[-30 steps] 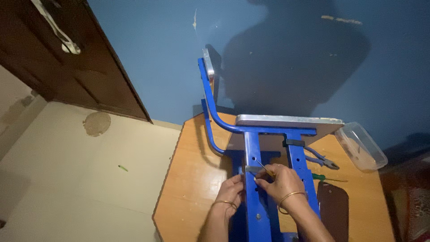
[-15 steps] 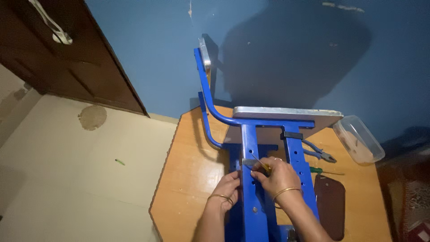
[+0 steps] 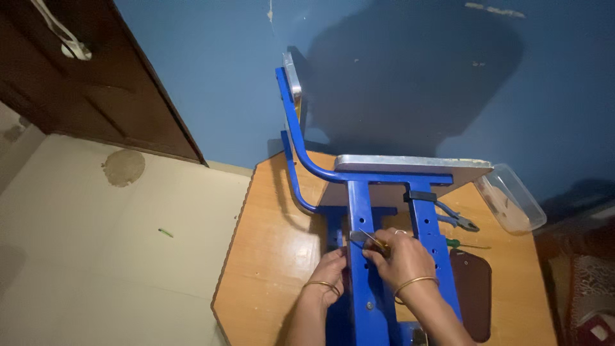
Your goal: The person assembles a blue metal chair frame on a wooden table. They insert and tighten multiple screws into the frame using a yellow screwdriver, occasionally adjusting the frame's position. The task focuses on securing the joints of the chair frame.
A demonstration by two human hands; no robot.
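A blue metal chair frame with a grey seat board lies on its side on a wooden table. My left hand presses against the left side of a blue leg with a row of holes. My right hand grips a small metal tool with a yellowish handle, its tip held at that leg. Both wrists wear thin gold bangles.
Blue-handled pliers and a green-handled screwdriver lie right of the frame. A clear plastic box sits at the table's far right corner, a dark brown pad nearer. Blue wall behind, dark wooden door left, pale floor.
The view has shifted slightly. My right hand has moved the tool a little along the blue leg; my left hand stays against the leg.
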